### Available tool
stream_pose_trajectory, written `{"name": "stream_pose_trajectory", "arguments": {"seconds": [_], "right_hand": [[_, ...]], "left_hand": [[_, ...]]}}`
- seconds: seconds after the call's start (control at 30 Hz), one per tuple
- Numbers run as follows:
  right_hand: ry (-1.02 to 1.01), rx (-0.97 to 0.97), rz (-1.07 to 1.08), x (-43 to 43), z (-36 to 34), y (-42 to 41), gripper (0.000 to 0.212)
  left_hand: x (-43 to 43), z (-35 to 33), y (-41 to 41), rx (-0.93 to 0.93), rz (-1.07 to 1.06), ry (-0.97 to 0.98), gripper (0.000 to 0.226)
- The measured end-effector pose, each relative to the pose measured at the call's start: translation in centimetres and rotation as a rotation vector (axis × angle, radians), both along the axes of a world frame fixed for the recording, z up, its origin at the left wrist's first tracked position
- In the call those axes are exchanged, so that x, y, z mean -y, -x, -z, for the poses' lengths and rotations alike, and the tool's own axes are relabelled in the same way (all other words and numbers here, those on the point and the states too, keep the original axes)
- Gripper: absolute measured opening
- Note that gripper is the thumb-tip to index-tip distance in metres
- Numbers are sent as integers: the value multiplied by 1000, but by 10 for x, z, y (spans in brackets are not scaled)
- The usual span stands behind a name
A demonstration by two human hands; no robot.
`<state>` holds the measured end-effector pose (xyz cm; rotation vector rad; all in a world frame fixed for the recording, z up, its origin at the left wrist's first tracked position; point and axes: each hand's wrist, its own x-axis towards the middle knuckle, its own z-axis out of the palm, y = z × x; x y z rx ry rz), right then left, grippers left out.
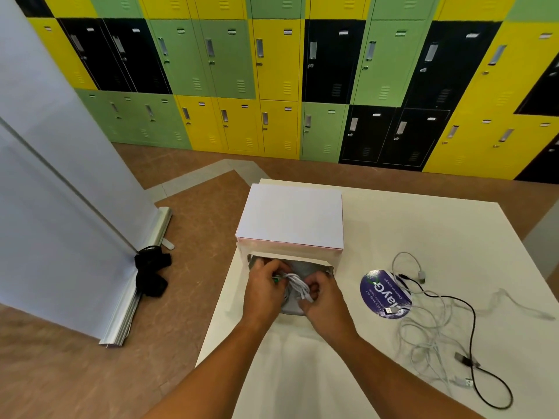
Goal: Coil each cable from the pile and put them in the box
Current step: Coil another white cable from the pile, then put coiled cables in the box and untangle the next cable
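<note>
Now | step judged: placing coil | white coil is held over the open box at left edge of surface | left grip and right grip both clenched round coil | loops should be kept pinched until laid flat inside, so nothing springs loose | count: 1 box, 1 coil, 1 black cable, 1 purple disc; pale cables in pile near right edge too tangled to be counted

person | left grip bare | right grip bare | forearms bare as far as visible
</note>
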<state>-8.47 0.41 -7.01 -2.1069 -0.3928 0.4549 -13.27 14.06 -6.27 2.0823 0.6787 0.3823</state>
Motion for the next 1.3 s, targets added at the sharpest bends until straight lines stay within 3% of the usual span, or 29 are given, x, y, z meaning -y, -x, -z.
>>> {"name": "stream_pose_trajectory", "arguments": {"seconds": [0.2,0.57,0.77,0.93,1.3], "right_hand": [[112,164,-35,-8,5,2,25],[233,150,-141,-28,25,5,21],[268,145,-222,-25,28,2,18],[299,171,-223,-27,28,-1,25],[242,-23,-362,-12,9,-2,36]], "left_hand": [[-2,2,-5,-9,-4,55,24],[-20,13,8,-115,41,-1,28],[-22,19,14,-131,93,-13,13],[-23,24,13,-183,106,-127,37],[-19,19,6,-329,49,-280,20]]}}
